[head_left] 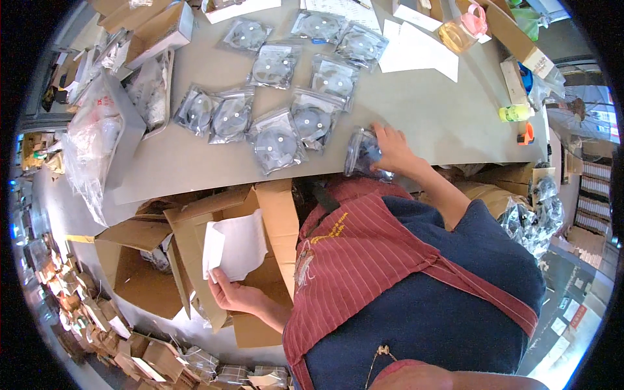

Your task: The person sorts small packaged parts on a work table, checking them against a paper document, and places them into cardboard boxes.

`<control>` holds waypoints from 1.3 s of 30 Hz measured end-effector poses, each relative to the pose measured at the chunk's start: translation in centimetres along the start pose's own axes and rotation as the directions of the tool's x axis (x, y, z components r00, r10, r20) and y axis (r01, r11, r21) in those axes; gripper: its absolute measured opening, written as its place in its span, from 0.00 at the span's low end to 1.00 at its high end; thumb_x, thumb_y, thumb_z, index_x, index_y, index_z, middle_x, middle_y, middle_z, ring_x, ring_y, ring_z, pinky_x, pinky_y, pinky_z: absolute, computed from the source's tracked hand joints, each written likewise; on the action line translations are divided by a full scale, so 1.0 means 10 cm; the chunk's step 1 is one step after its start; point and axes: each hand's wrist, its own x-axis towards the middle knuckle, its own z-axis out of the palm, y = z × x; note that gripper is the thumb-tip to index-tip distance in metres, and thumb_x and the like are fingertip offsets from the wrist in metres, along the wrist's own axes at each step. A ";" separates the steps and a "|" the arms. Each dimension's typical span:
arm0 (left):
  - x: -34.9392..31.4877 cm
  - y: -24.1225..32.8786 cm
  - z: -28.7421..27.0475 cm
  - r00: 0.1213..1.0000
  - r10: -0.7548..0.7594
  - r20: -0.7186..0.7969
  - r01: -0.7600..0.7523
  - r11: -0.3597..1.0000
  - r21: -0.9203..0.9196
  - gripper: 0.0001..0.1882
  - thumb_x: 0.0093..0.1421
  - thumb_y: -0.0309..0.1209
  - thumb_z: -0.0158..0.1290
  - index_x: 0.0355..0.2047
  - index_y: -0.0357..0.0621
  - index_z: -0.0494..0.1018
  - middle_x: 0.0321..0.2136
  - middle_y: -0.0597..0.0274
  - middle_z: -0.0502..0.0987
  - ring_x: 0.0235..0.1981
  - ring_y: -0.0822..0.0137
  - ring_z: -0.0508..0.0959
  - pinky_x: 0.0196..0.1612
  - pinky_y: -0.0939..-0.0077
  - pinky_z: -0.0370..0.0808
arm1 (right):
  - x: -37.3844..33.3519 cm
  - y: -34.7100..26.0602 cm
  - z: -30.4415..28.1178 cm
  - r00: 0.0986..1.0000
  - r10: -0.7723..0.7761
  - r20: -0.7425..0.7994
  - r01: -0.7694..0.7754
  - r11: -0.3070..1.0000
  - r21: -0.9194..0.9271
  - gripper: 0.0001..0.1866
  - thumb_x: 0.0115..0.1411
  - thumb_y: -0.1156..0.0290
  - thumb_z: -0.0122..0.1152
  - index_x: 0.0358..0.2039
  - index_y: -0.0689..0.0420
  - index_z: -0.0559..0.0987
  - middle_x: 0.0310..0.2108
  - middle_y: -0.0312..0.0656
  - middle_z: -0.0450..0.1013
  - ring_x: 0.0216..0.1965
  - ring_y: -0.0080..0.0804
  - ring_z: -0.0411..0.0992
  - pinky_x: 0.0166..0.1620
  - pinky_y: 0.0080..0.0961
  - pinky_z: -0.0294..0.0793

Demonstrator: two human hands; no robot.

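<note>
My right hand (390,149) grips a clear plastic bag with a round part (361,155) at the near edge of the grey table (416,110). My left hand (232,294) is down beside my body and holds a white sheet of paper (235,246) over an open cardboard box (257,260). Several more clear bags with round grey parts (276,140) lie in rows on the table, just left of my right hand.
A grey bin with plastic bags (107,130) stands at the table's left. White papers (419,49), a yellow tape roll (455,36) and a yellow bottle (513,112) lie at the right. Open cardboard boxes (136,260) and packed bags cover the floor.
</note>
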 end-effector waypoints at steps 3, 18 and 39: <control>0.01 -0.09 -0.08 0.999 -0.047 0.021 0.046 0.998 0.043 0.16 0.60 0.30 0.58 0.45 0.29 0.76 0.37 0.55 0.80 0.34 0.67 0.79 0.36 0.75 0.76 | 0.19 -0.07 -0.04 0.944 -0.024 0.330 -0.024 0.990 0.142 0.56 0.36 0.66 0.77 0.64 0.56 0.53 0.50 0.59 0.69 0.55 0.58 0.67 0.56 0.46 0.67; -0.51 -0.12 -0.61 0.964 -0.075 -0.255 0.039 0.989 -0.145 0.16 0.61 0.32 0.57 0.44 0.30 0.75 0.36 0.54 0.79 0.34 0.67 0.78 0.36 0.73 0.75 | 1.55 -1.27 -0.45 0.752 -0.432 0.498 0.615 0.733 -0.292 0.37 0.33 0.65 0.77 0.48 0.64 0.78 0.48 0.59 0.71 0.55 0.56 0.66 0.53 0.47 0.68; -0.40 -0.07 -0.46 0.929 -0.077 -0.363 -0.006 0.975 -0.222 0.13 0.59 0.29 0.59 0.42 0.32 0.76 0.33 0.57 0.80 0.30 0.71 0.77 0.33 0.81 0.73 | 1.88 -1.48 -0.10 0.630 -0.464 0.623 0.005 0.804 0.595 0.43 0.38 0.67 0.77 0.55 0.66 0.69 0.51 0.50 0.72 0.52 0.38 0.69 0.52 0.29 0.69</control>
